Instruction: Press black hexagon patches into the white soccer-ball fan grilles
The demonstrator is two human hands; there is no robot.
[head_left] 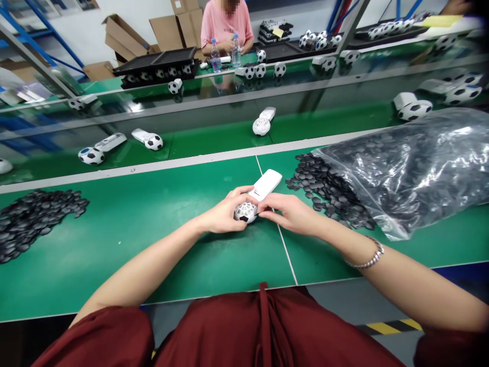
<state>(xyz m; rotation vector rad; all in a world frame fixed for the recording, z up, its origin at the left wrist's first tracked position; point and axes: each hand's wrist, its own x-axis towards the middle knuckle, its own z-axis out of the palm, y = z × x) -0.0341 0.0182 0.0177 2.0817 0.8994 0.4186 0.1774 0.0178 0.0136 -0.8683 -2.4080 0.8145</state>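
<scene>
A white plastic device with a soccer-ball-shaped head and a flat white handle rests on the green table in front of me. My left hand is closed round the ball head from the left. At the ball's right side, the thumb and finger of my right hand pinch a small black piece against it, of which little shows. A black patch sits at the front of the ball; much of the upper shell is bare white latticework.
Loose black pieces lie in a pile at left and another at right, spilling from a clear plastic bag. Beyond the table edge, a green conveyor carries several ball-headed devices. A person in pink sits across, near water bottles.
</scene>
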